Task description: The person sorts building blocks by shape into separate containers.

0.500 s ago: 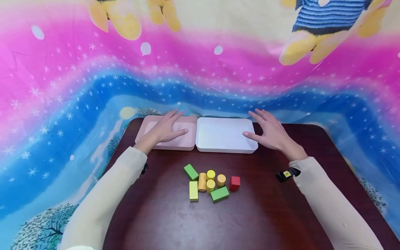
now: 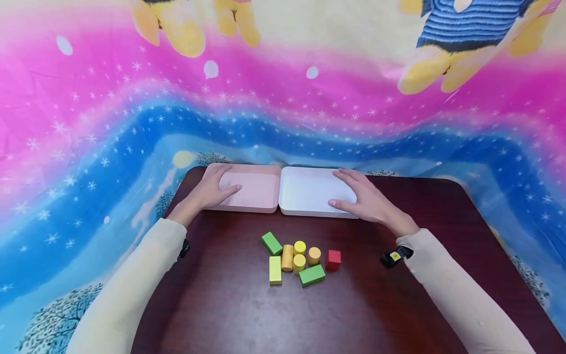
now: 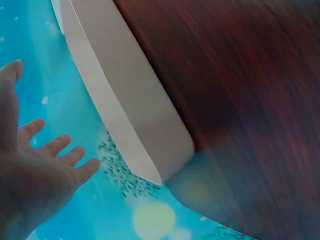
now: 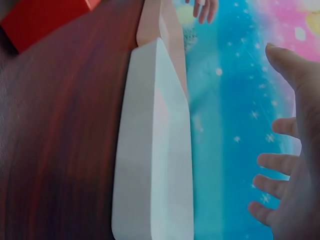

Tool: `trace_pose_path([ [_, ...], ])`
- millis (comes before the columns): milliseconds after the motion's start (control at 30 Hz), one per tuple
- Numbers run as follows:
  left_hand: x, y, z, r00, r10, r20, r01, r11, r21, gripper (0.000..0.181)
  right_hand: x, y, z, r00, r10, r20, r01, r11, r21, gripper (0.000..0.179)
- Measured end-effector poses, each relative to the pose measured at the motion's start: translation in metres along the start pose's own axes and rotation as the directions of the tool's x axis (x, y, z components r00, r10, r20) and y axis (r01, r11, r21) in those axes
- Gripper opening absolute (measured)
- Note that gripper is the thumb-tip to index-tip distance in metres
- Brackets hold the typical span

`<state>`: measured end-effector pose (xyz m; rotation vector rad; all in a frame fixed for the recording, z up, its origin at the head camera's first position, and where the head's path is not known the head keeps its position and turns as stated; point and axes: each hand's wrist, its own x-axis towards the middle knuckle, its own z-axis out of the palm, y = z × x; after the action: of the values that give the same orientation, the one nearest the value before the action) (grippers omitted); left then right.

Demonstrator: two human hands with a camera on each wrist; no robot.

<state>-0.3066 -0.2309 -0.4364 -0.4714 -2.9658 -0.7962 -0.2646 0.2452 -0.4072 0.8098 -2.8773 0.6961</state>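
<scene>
In the head view my left hand [image 2: 211,189] is over the left side of a shallow pink tray [image 2: 261,209], thumb spread and fingers extended, holding nothing. The left wrist view shows that hand [image 3: 45,165] apart from the tray wall [image 3: 130,100]. Over the right side of a white tray [image 2: 305,191] is my right hand [image 2: 369,199], also with spread fingers and nothing in it. A gap separates that hand [image 4: 295,165] from the white tray [image 4: 135,150] in the right wrist view. The two trays stand side by side.
Nearer on the dark wooden table [image 2: 247,314] lie green blocks [image 2: 271,243], a yellow-green block [image 2: 275,270], an orange cylinder [image 2: 287,258], yellow cylinders [image 2: 299,263], a pale orange cylinder [image 2: 314,255] and a red cube [image 2: 333,259]. A patterned cloth [image 2: 265,98] hangs behind the table.
My left hand has shifted left and slightly nearer across the pink tray. The right hand has come left, farther over the white tray. Blocks and trays keep their places.
</scene>
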Motion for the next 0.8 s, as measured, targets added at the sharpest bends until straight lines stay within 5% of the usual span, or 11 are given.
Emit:
trace_pose_path([
  [467,-0.019,-0.033,-0.012,0.983,-0.184,0.001,0.182,0.973,-0.139,0.091,0.009,-0.031,0.023,0.992,-0.113,0.056,0.104,0.984,0.147,0.083],
  [800,-0.026,-0.042,-0.02,0.984,-0.177,-0.005,0.17,0.955,-0.243,0.083,0.018,-0.048,0.037,0.982,-0.17,0.087,0.147,0.962,0.23,0.088],
])
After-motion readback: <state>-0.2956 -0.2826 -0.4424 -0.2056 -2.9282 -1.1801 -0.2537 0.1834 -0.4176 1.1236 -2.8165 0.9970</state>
